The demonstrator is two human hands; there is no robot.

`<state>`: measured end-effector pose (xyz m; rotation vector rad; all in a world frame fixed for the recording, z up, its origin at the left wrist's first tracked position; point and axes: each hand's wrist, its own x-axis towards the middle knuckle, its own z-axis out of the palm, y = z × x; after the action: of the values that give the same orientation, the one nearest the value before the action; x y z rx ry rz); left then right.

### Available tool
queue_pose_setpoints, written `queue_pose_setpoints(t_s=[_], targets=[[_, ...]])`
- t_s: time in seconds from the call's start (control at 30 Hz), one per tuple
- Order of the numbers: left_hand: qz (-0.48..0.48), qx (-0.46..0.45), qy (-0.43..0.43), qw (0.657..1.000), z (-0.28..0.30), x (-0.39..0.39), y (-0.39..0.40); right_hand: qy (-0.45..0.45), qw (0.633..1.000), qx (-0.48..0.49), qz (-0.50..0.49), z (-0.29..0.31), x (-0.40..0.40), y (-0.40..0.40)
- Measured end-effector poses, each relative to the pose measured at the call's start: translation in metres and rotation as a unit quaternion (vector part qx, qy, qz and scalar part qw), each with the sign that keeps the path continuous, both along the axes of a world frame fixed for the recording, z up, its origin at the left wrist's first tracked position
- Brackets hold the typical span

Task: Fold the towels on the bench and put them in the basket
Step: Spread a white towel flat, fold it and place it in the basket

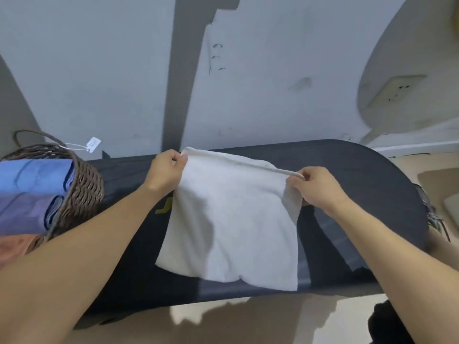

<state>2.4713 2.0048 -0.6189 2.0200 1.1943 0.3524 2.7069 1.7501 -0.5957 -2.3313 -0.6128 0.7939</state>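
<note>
1. The left hand (166,170) and right hand (313,187) each pinched a far corner of the white towel (231,224), its held edge running left to right.
2. The soft terry cloth draped toward the person over the dark counter (360,175).
3. The woven wicker basket (82,184), already holding folded towels, stood nearer the left hand.

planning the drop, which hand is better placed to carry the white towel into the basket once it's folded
Left, probably. The left hand pinches the white towel's corner nearest the wicker basket, which stands at the bench's left end; the right hand grips the corner farther from it.
</note>
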Motion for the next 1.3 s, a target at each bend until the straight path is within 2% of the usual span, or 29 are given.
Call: queue_pose_setpoints(t_s=[0.07, 0.1, 0.23, 0.33, 0.5, 0.6, 0.67, 0.77, 0.83, 0.93, 1.07, 1.23, 1.3], targets=[[-0.011, 0.037, 0.045, 0.998, -0.008, 0.008, 0.005, -0.086, 0.995, -0.053, 0.02, -0.002, 0.001, 0.01], [-0.021, 0.048, 0.066, 0.996, -0.011, 0.012, 0.007, -0.097, 0.993, -0.066, 0.021, -0.004, 0.002, 0.015], [-0.101, 0.069, 0.119, 0.985, -0.02, 0.026, 0.02, -0.072, 0.991, -0.102, 0.052, -0.014, 0.004, 0.026], [-0.16, 0.071, 0.136, 0.975, -0.02, 0.036, 0.028, -0.056, 0.993, -0.089, 0.044, -0.017, 0.004, 0.03], [-0.197, 0.085, 0.115, 0.97, -0.007, 0.042, 0.03, -0.107, 0.988, -0.039, 0.104, -0.014, 0.004, 0.032], [-0.17, 0.02, 0.033, 0.985, 0.001, 0.035, 0.03, -0.056, 0.993, -0.01, 0.106, -0.009, 0.007, 0.031], [-0.152, -0.031, -0.023, 0.988, 0.004, 0.029, 0.029, 0.021, 0.997, 0.036, 0.068, -0.005, 0.012, 0.03], [-0.143, -0.039, -0.056, 0.987, 0.004, 0.019, 0.027, 0.205, 0.97, 0.126, -0.022, 0.002, 0.02, 0.025], [-0.125, -0.044, -0.066, 0.989, 0.003, 0.015, 0.026, 0.239, 0.957, 0.158, -0.049, 0.003, 0.023, 0.023], [-0.082, -0.07, -0.083, 0.991, -0.001, 0.013, 0.025, 0.214, 0.953, 0.194, -0.088, 0.001, 0.026, 0.022], [-0.058, -0.08, -0.076, 0.992, -0.008, 0.016, 0.028, 0.185, 0.953, 0.195, -0.14, -0.005, 0.031, 0.023], [0.013, -0.09, -0.037, 0.995, -0.018, 0.032, 0.037, 0.065, 0.963, 0.195, -0.176, -0.016, 0.039, 0.029], [0.006, -0.109, -0.016, 0.994, -0.02, 0.036, 0.042, 0.022, 0.961, 0.187, -0.201, -0.025, 0.041, 0.031]])
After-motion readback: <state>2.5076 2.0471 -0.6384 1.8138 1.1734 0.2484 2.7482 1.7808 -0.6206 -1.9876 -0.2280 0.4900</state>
